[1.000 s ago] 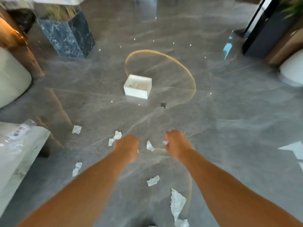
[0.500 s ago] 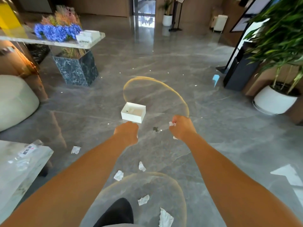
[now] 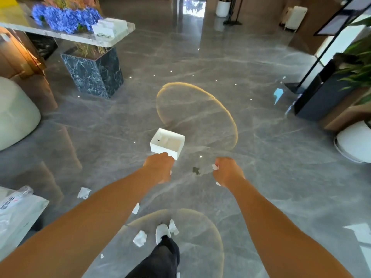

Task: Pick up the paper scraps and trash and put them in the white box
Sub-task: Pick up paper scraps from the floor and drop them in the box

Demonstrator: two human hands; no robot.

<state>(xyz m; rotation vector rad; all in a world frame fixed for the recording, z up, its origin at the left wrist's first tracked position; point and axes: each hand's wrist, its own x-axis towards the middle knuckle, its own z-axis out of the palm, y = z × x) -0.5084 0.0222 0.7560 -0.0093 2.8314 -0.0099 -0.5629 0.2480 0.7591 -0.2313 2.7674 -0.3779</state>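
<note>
The white box [image 3: 160,141] stands open on the grey marble floor, just beyond my left hand [image 3: 159,167]. That hand is a closed fist; a sliver of white paper peeks out at its right edge. My right hand [image 3: 227,172] is closed on white paper scraps [image 3: 215,167] that stick out of the fist, to the right of the box and nearer to me. Several paper scraps lie on the floor behind the hands: one at the left [image 3: 84,193], one by my left forearm [image 3: 136,208], two beside my white shoe [image 3: 140,238] [image 3: 173,227].
A small dark bit [image 3: 196,170] lies on the floor between my hands. A marble console with blue flowers [image 3: 66,19] stands at the back left, a pale pouf [image 3: 16,113] at the left, a low marble table with plastic wrap [image 3: 18,209] near left, planters [image 3: 355,145] at the right.
I have stepped forward: the box is now much closer, right in front of my left fist. Both fists stay closed, and the floor scraps have slid back toward my feet.
</note>
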